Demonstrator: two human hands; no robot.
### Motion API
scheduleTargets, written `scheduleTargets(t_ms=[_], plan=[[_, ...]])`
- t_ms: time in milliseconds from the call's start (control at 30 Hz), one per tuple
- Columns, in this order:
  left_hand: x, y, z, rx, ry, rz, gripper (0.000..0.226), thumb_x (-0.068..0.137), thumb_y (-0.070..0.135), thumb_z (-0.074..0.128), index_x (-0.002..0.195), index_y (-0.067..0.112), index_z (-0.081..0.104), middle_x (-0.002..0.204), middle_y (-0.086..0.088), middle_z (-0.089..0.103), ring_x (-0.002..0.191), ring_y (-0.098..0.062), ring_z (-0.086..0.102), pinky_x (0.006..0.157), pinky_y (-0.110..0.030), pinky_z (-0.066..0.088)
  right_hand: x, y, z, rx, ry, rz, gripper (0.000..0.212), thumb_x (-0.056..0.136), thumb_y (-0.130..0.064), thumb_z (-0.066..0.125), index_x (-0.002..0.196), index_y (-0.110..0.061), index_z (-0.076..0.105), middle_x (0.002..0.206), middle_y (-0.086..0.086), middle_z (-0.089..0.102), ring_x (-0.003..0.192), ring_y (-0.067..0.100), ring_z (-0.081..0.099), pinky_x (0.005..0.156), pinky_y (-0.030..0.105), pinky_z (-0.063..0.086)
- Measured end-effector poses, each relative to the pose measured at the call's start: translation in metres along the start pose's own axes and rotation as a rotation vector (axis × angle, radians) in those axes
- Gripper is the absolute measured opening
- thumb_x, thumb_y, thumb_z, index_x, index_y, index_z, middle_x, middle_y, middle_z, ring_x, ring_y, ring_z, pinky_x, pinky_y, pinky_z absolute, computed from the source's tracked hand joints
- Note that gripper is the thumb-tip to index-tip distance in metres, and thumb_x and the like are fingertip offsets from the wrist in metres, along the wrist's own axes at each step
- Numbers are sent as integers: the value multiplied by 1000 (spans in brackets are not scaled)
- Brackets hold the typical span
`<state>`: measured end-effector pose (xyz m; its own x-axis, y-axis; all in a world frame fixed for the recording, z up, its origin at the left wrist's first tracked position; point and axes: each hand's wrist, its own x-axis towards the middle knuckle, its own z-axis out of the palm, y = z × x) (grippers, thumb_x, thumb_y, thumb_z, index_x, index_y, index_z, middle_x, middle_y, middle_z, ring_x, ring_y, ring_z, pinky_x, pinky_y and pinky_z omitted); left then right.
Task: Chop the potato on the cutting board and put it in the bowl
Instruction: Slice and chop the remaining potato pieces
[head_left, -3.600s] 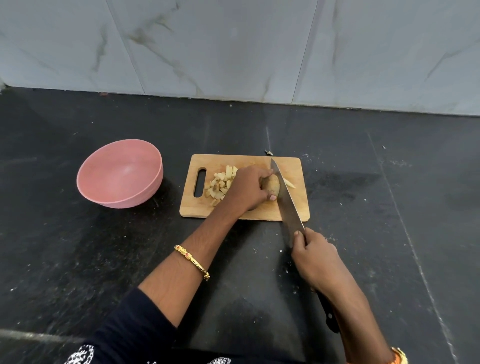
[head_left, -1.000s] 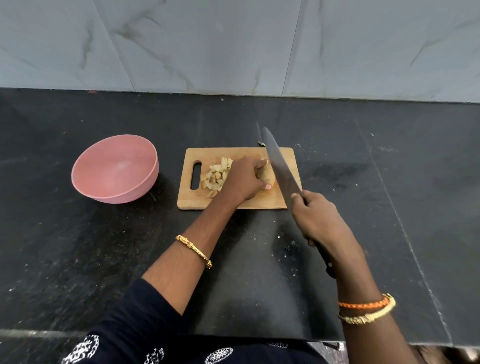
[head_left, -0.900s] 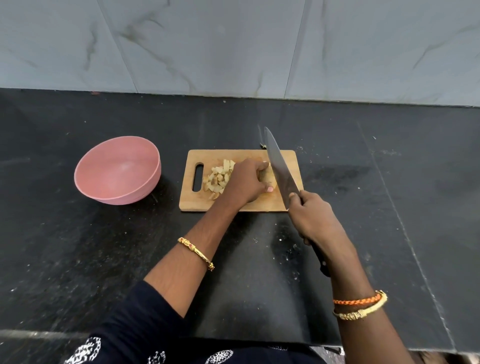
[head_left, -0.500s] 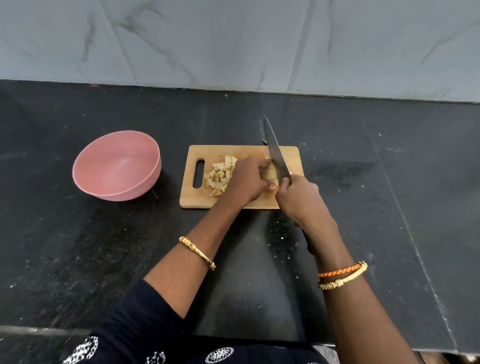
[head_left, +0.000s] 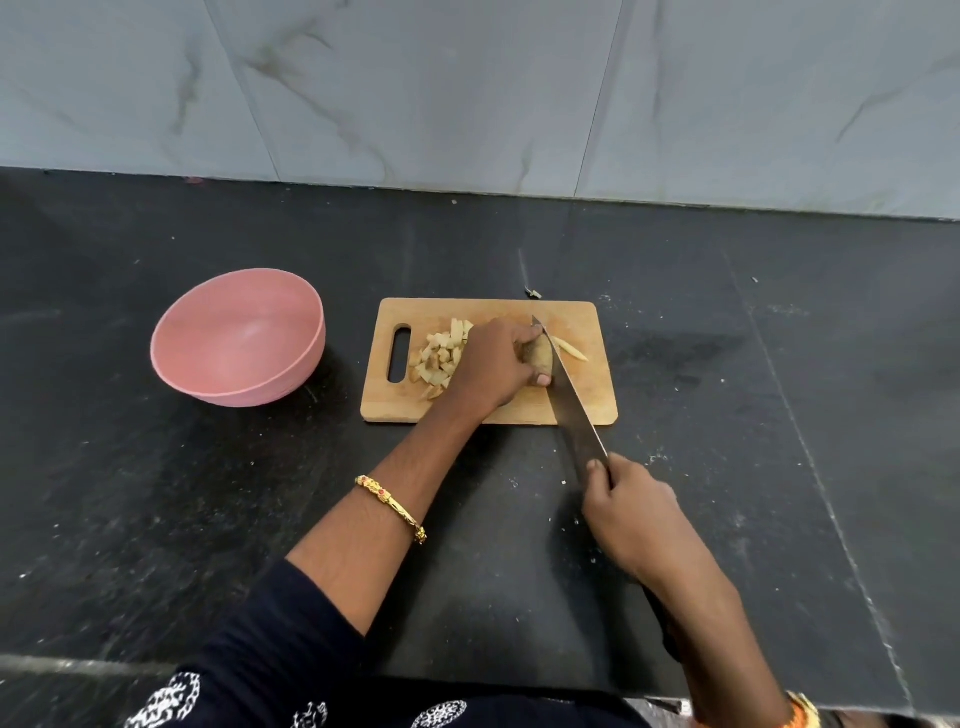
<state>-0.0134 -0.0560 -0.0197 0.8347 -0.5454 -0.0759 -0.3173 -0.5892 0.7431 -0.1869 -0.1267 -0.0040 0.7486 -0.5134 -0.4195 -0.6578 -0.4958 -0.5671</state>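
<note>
At your far left sits the pink bowl (head_left: 238, 336) on the black counter (head_left: 156, 493), tilted a little toward the wall, with nothing visible inside. To its right lies the wooden cutting board (head_left: 587, 400), its handle slot on the bowl side. A heap of potato cubes (head_left: 439, 356) rests on the left half of the board, just beside your wrist. Your left hand (head_left: 496, 366) curls over the uncut potato (head_left: 539, 355) near the middle of the board, fingers and thumb gripping it from above so that only its right end shows. The knife (head_left: 569, 395) runs diagonally from there toward you, its tip against the potato's far right side and its blade crossing the board's near edge. Right of the blade, one thin cut slice (head_left: 570, 349) lies flat on the board, apart from the heap. Your right hand (head_left: 631, 514) is off the board over the counter, wrapped tightly around the knife handle, thumb pressed on the base of the blade. A gold bracelet (head_left: 390, 506) circles your left forearm.
</note>
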Motion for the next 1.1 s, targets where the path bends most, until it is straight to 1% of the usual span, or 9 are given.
scheduleTargets(t_ms=[100,167,300,467,533,633,767,967,1100], plan=[[-1,0,-2,-17,-6,-4,68,65,13,83,127,8,55,130,-9,58,119,-20,53,99,-21,35,-13,7,-20,30,-36,-2,34,100,-33,36,73,-17,51,65,4,54,61,20,50,59,30,42],[-2,0,-3,-33,-8,-3,69,63,12,84,125,6,57,127,-10,60,115,-21,57,99,-24,39,-14,4,-29,58,35,-20,35,100,-32,38,73,-14,52,58,2,53,56,20,50,57,32,46],[-4,0,-3,-40,-3,-13,68,63,14,84,125,6,57,125,-10,61,108,-21,60,96,-24,40,6,-13,-32,97,183,-69,36,99,-31,37,71,-11,49,60,6,54,66,29,52,66,40,52],[-8,0,-2,-45,16,-19,68,65,15,84,126,7,56,120,-12,64,106,-23,61,91,-23,41,34,-28,-15,105,172,-82,34,98,-33,35,69,-17,47,74,10,58,71,32,57,68,43,54],[-8,0,-2,-38,18,-14,68,66,14,83,127,6,55,118,-12,65,106,-23,61,87,-19,40,40,-30,-9,106,178,-78,34,99,-32,35,70,-18,46,77,9,57,74,30,57,67,37,49],[-7,-2,-2,-44,16,-19,67,67,13,82,128,4,54,113,-14,67,103,-24,61,81,-17,38,43,-31,-5,98,187,-78,35,100,-30,35,68,-17,43,74,6,55,69,22,52,62,31,36],[-5,-3,-1,-41,14,-13,68,66,13,82,128,5,54,116,-13,66,103,-22,61,81,-14,36,48,-34,-4,81,174,-75,32,100,-30,34,76,-13,48,78,7,56,72,24,53,64,31,38],[-5,-4,-3,-41,0,-2,65,66,11,82,126,4,56,117,-12,66,77,-7,57,70,-5,33,60,-45,-7,66,149,-86,29,100,-29,33,84,-12,49,92,14,59,85,28,54,70,30,36],[-5,-4,-3,-47,17,-8,64,66,10,82,125,5,57,117,-12,66,94,-16,62,72,-4,33,60,-47,-4,37,115,-72,24,99,-28,33,89,-14,49,93,14,57,91,32,53,75,33,42]])
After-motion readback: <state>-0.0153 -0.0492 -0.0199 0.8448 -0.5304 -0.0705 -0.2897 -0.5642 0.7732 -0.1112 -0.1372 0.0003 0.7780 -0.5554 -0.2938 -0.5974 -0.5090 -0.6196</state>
